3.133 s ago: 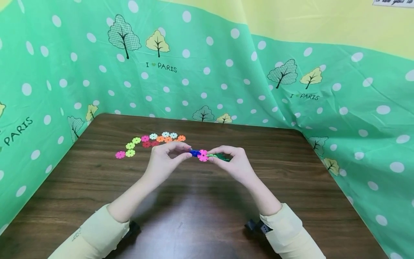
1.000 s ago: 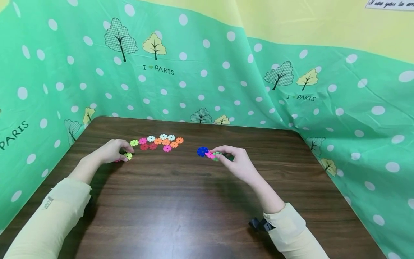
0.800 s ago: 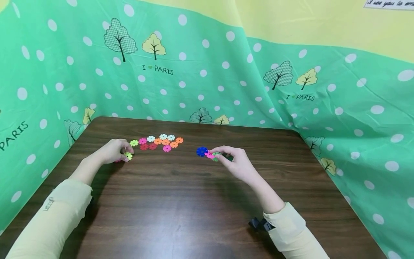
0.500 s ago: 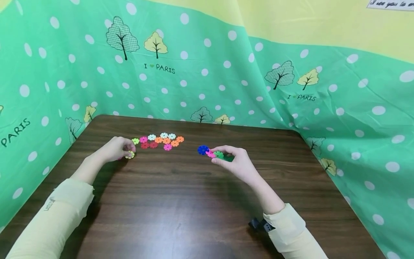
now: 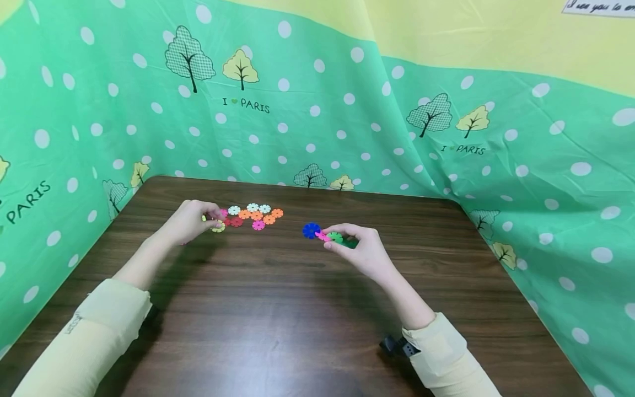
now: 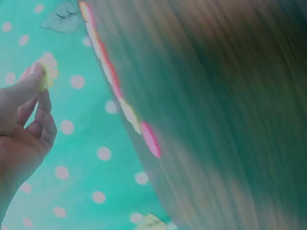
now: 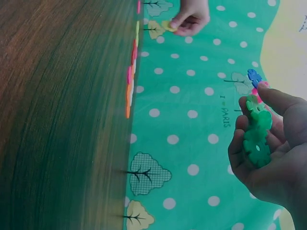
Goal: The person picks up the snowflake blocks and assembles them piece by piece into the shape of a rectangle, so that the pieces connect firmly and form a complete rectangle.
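My left hand (image 5: 187,223) pinches a yellow-green flower-shaped plastic disc (image 5: 219,226) between thumb and fingers, held above the table's far left part. The left wrist view has that same disc at the fingertips, blurred. Right of the middle, my right hand (image 5: 366,252) grips a chain of interlocking flower discs raised over the table. The chain's free end is a blue disc (image 5: 311,230), followed by a pink disc (image 5: 322,236) and a green disc (image 5: 335,237). More green discs (image 7: 257,146) lie within the curled fingers in the right wrist view.
Loose discs lie flat on the dark wooden table (image 5: 297,320) at the back left: white discs (image 5: 253,207), orange discs (image 5: 269,219), red discs (image 5: 236,222) and a pink disc (image 5: 258,225). A green dotted curtain (image 5: 297,110) hangs behind the table's far edge.
My left hand has let go of the chain, moved left to the loose discs and taken a yellow-green one, which now travels up and rightward. My right hand keeps holding the chain.
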Demonstrator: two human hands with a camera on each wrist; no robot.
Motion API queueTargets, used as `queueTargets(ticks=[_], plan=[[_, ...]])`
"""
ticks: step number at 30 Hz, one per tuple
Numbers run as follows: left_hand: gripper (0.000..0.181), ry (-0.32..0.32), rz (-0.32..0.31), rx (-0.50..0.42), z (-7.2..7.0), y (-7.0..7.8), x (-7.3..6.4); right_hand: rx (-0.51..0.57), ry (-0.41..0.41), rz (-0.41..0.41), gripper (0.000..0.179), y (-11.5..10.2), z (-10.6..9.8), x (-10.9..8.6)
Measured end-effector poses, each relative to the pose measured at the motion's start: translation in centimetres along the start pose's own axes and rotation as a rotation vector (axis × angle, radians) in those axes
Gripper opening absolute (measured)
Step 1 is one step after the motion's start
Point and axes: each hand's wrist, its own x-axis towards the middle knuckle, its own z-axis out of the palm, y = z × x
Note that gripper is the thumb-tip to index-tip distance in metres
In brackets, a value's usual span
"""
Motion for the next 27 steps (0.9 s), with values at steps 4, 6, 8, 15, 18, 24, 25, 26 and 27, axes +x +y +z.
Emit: queueTargets(ticks=[4, 6, 8, 15, 18, 24, 25, 26, 27], plan=[[0.007, 0.052, -0.029, -0.059, -0.3, 2.0, 0.2, -0.008, 0.009, -0.021, 0.021, 0.3, 0.1, 0.0], [0.007, 0.073, -0.035, -0.088, -0.3, 3.0, 0.2, -0.013, 0.010, -0.024, 0.021, 0.3, 0.1, 0.0], [0.008, 0.099, -0.034, -0.110, -0.4, 3.9, 0.3, -0.012, 0.008, -0.022, 0.020, 0.4, 0.1, 0.1], [0.012, 0.218, 0.001, -0.197, -0.4, 7.0, 0.2, 0.011, -0.003, -0.011, 0.018, -0.3, 0.1, 0.0], [0.014, 0.289, 0.018, -0.220, -0.3, 8.5, 0.2, 0.015, -0.012, -0.011, 0.017, -1.8, -0.1, -0.2], [0.015, 0.384, 0.004, -0.273, 0.2, 10.9, 0.3, 0.051, -0.033, -0.041, 0.018, -3.5, -0.1, -0.3], [0.015, 0.390, -0.001, -0.289, 0.3, 11.2, 0.3, 0.057, -0.034, -0.046, 0.018, -3.5, 0.0, -0.3], [0.015, 0.395, -0.005, -0.306, 0.5, 11.4, 0.3, 0.063, -0.035, -0.050, 0.019, -3.4, 0.0, -0.3], [0.015, 0.400, -0.006, -0.322, 0.6, 11.6, 0.3, 0.068, -0.033, -0.054, 0.019, -3.3, 0.1, -0.2]])
